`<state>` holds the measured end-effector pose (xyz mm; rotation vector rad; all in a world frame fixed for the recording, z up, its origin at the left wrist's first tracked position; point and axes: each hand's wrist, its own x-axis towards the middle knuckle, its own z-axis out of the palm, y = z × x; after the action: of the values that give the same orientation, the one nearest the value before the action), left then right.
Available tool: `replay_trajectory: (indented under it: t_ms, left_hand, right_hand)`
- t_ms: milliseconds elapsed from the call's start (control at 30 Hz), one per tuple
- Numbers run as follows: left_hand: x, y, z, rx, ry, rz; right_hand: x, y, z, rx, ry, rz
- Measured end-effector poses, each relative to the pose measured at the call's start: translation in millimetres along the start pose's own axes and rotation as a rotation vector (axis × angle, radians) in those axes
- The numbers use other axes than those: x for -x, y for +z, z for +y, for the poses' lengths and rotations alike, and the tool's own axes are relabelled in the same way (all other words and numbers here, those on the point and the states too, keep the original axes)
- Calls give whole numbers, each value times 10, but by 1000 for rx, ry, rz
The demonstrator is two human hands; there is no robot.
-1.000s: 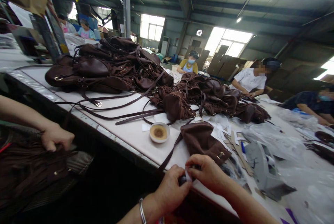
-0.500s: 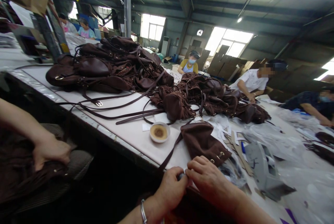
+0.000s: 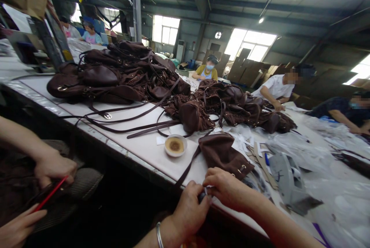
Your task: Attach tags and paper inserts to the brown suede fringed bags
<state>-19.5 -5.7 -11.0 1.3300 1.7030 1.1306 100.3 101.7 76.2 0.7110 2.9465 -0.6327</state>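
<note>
My left hand (image 3: pixel 189 205), with a silver bangle at its wrist, is closed around a small dark object (image 3: pixel 202 195) whose kind I cannot make out. Against it, my right hand (image 3: pixel 221 182) has its fingers pinched together, and what lies between them is hidden. Both hands meet at the table's front edge. Just beyond them lies a dark brown fabric bag (image 3: pixel 224 155) with gold-coloured eyelets, its strap (image 3: pixel 186 169) hanging toward the edge. A white bowl (image 3: pixel 175 146) with yellowish-brown contents stands to the left of the bag.
Piles of brown bags (image 3: pixel 115 72) with loose straps cover the back of the table (image 3: pixel 138 151). A grey tape dispenser (image 3: pixel 289 182) and clear plastic bags (image 3: pixel 341 205) lie to the right. At left, another person's hands (image 3: pixel 54 167) hold brown material and a red stick-like tool (image 3: pixel 50 194). Co-workers sit farther back.
The neighbour's second hand has come into view at lower left with the red tool. My hands stay together at the edge, with slightly shifted fingers. The view has shifted a little.
</note>
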Motion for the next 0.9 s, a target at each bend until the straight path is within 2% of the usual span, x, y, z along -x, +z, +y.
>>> replay_trajectory:
  t_ms: [133,267,367,467,567,700,900]
  left_hand:
    - [22,7,-16,-55,8,-1]
    - [-4,-18,-29,-28,-35,-62]
    - [-41,-41,-35,64,-136,-160]
    - [-75,-56,-51,203,-257,-266]
    - [-104,-61,-79,279,-292,-297]
    - [-130,-46,-93,473,-351,-291]
    - [-159,-73,-39,678,-351,-295]
  right_hand:
    - [-6,36,19,79,-14,-7]
    - [-22,112,36,155,-43,23]
    - [-31,203,54,260,-88,45]
    - [0,306,57,360,-124,122]
    - [87,378,37,416,-167,204]
    - [247,437,44,364,-202,324]
    - [448,583,106,206,-267,485]
